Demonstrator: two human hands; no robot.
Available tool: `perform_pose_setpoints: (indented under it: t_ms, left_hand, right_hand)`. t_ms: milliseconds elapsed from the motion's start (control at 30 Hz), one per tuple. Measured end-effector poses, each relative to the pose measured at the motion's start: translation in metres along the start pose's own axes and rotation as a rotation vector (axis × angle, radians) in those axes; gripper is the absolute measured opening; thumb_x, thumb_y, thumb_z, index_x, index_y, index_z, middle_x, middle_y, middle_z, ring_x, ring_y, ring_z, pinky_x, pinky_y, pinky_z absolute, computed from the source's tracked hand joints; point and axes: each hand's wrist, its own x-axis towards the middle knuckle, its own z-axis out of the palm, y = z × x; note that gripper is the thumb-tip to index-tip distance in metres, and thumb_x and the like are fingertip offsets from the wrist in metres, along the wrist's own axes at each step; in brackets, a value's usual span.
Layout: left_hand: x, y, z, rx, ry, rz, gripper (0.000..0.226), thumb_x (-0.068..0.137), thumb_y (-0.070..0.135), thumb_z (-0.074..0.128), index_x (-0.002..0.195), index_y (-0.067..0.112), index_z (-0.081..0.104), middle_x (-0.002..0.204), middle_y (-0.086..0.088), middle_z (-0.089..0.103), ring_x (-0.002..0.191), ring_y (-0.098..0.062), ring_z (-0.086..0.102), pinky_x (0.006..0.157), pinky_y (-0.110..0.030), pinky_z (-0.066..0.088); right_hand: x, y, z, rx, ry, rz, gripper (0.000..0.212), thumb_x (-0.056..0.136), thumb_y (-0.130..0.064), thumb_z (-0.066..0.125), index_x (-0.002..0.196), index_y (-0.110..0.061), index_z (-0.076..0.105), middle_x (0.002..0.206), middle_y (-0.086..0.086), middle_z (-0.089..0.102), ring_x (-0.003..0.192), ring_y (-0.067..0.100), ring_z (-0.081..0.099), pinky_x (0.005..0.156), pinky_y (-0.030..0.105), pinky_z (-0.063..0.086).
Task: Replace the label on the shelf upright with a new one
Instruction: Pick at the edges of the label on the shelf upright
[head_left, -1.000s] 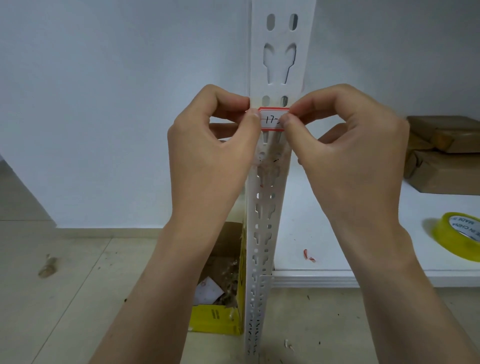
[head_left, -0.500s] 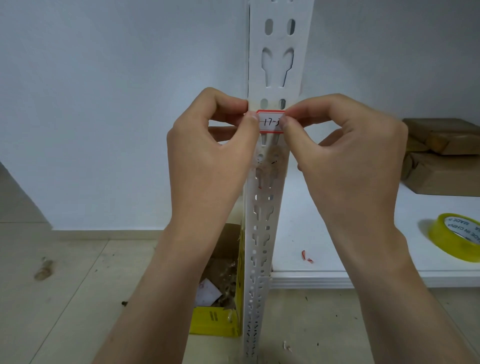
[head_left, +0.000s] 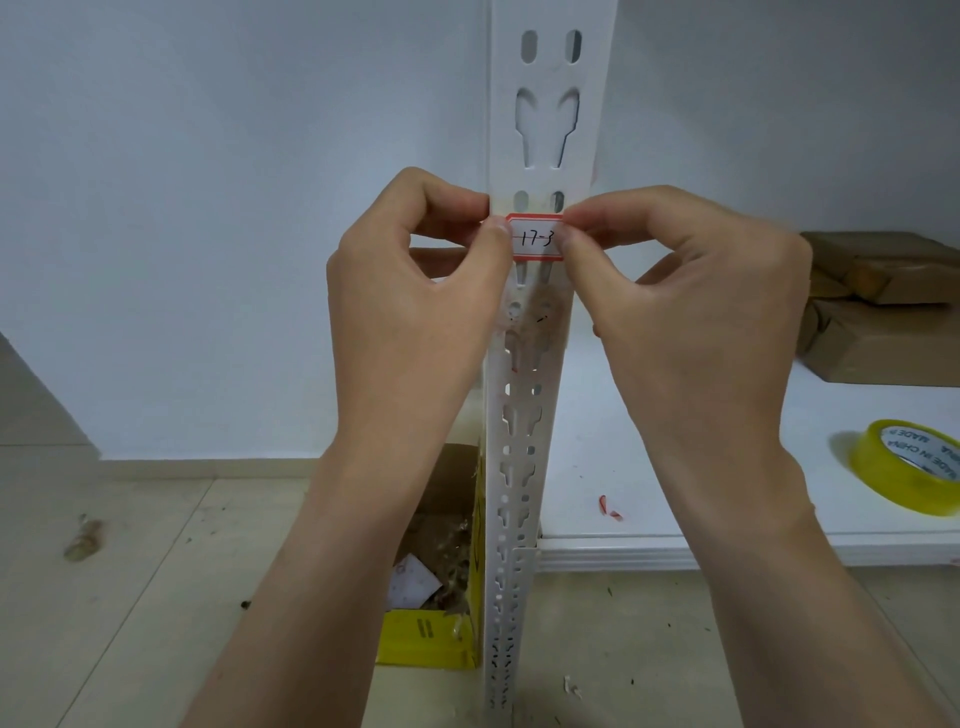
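Nearest, the left hand (head_left: 415, 312) and the right hand (head_left: 685, 312) are each pinched on one end of the label (head_left: 535, 238). It is held flat across the shelf upright (head_left: 524, 441), likely to be kept level while pressed on. Farther right of the upright, a tape roll (head_left: 909, 467) is noted.

We see soft, even, cool light, fairly bright, without glare. The tape roll (head_left: 906, 470) casts a faint shadow leftwards on the shelf (head_left: 587, 467). The centre is sharp; the edges bow slightly.
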Motion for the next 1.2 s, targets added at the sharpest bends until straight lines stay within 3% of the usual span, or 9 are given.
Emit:
perform_pose_setpoints:
  t_ms: [467,767,1200]
  left_hand:
    - [0.0005,-0.0004,-0.0008,0.002,-0.001,-0.005,0.005,0.097,0.022,0.071,0.095,0.026,0.067,0.089,0.018,0.069,0.074,0.003,0.070,0.064,-0.012,0.054]
    - [0.0001,-0.0002,0.0001,-0.010,0.003,-0.009,0.004,0.097,0.023,0.071,0.094,0.025,0.068,0.088,0.016,0.070,0.072,0.002,0.069,0.063,-0.012,0.053]
    - [-0.0010,0.0000,0.0000,-0.003,-0.002,-0.009,0.003,0.097,0.023,0.071,0.097,0.025,0.068,0.091,0.017,0.070,0.075,0.002,0.070,0.064,-0.012,0.054]
  right_hand:
    - [0.0016,0.0015,0.0012,-0.011,0.000,-0.031,0.011,0.093,-0.034,0.073,0.097,-0.027,0.079,0.094,-0.012,0.075,0.072,0.004,0.065,0.067,0.028,0.058]
    - [0.0001,0.0000,-0.0019,0.028,0.017,0.007,0.017,0.095,-0.038,0.071,0.107,-0.028,0.078,0.095,-0.018,0.074,0.071,0.001,0.068,0.068,0.030,0.062]
    - [0.0036,-0.0002,0.0035,0.003,-0.014,0.031,0.013,0.094,-0.039,0.071,0.099,-0.028,0.076,0.093,-0.015,0.073,0.065,-0.002,0.057,0.065,0.018,0.050]
